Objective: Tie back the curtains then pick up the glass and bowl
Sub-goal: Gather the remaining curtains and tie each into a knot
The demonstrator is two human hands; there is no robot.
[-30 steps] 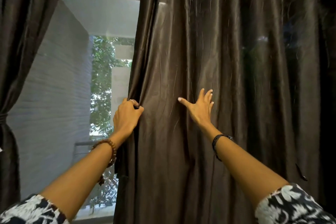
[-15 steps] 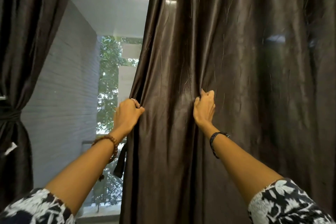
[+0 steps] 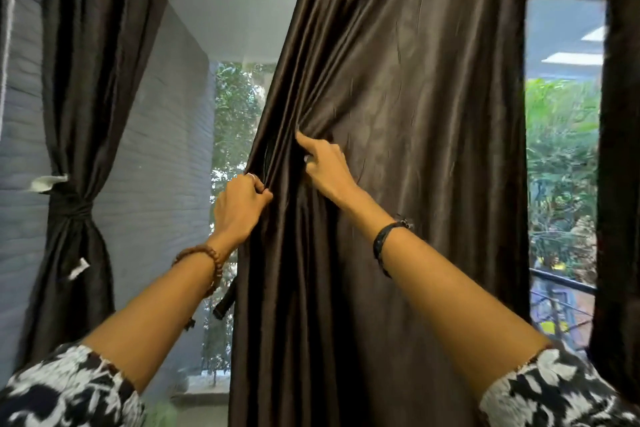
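The right hand has bunched the curtain leftward, uncovering window.

Open window gaps flank middle curtain.

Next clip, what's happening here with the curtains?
A person is gathering the middle curtain at a window. The left hand grips its left edge; the right hand pinches folds beside it, bunching the cloth. It is not tied yet. The left curtain is already tied back with a band. No glass or bowl is in view.
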